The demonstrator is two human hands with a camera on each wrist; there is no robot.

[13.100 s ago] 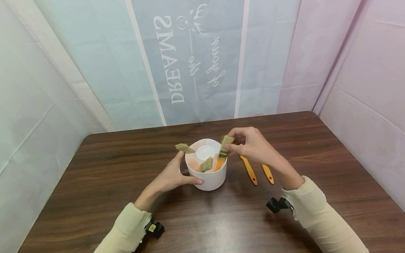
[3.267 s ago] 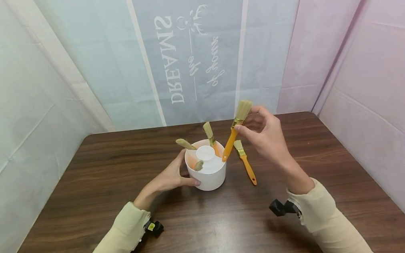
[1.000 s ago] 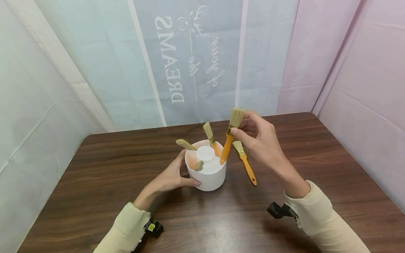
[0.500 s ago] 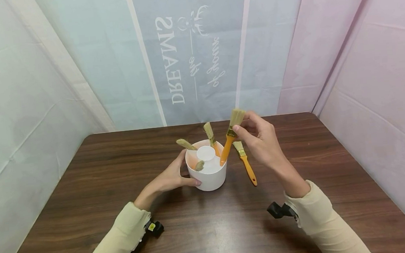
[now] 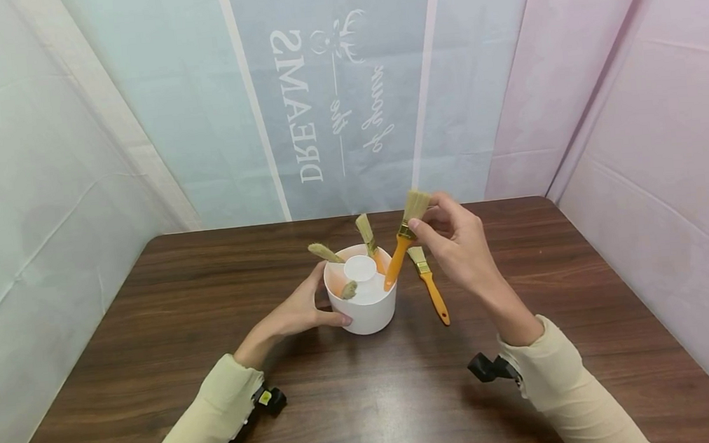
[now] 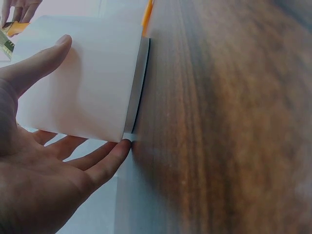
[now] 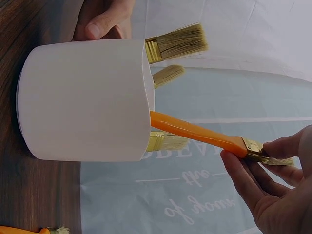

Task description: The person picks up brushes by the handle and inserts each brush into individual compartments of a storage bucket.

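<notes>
A white round container (image 5: pixel 367 313) with a raised round centre stands on the table. My left hand (image 5: pixel 295 307) grips its left side, thumb on the front wall and fingers around the side in the left wrist view. Bristles up inside it are a brush at the left (image 5: pixel 325 253), a brush at the back (image 5: pixel 366 233) and a brush near the front (image 5: pixel 348 290). My right hand (image 5: pixel 461 247) pinches another paintbrush (image 5: pixel 398 260) at its metal band. That brush tilts, bristles up, its orange handle end at the container's right rim, as the right wrist view shows (image 7: pixel 195 131).
Another orange-handled paintbrush (image 5: pixel 433 292) lies on the dark wood table (image 5: pixel 371 417), right of the container. Printed cloth (image 5: pixel 345 110) hangs behind the table, and pale cloth walls stand at both sides. A small black camera is strapped on each wrist.
Since the earliest frame, one of two brushes on the table has been picked up by my right hand, and another now stands in the container. Over the last second, little moves.
</notes>
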